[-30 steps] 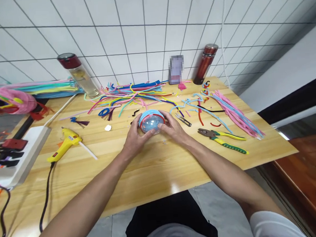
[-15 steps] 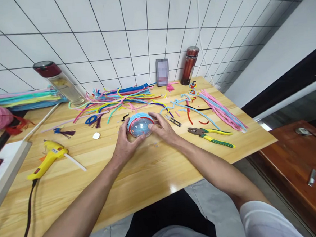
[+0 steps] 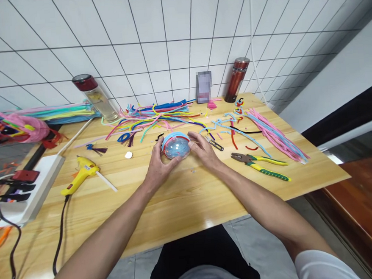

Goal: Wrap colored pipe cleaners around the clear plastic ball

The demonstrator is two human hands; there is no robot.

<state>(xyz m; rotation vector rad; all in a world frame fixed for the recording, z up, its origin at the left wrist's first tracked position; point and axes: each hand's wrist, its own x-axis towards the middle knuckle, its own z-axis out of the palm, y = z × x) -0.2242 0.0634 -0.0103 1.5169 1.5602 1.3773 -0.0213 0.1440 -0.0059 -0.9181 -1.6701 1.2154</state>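
A clear plastic dome (image 3: pixel 177 147), trimmed with light blue and red fuzzy pipe cleaners, stands on the table between my hands. My left hand (image 3: pixel 160 166) is curled round its left side, with the thumb along the near edge. Against the dome's right edge is my right hand (image 3: pixel 205 151), its fingers and thumb curved at the rim. Small thread snips (image 3: pixel 216 144) lie just beyond the right fingers. Farther right are pliers (image 3: pixel 259 164) with yellow-green handles. The dome's underside is hidden.
A yellow glue gun (image 3: pixel 82 175) lies at left beside a power strip (image 3: pixel 46 187). Bunches of pipe cleaners (image 3: pixel 161 111) spread along the back, with pink and blue ones (image 3: pixel 276 135) at right. A glass bottle (image 3: pixel 98 99), a phone (image 3: pixel 204 87) and a red flask (image 3: pixel 237 79) stand by the wall.
My view has swung left, so things appear farther right. My right thumb has drawn back from the dome's face to its right edge; my left hand keeps its hold.
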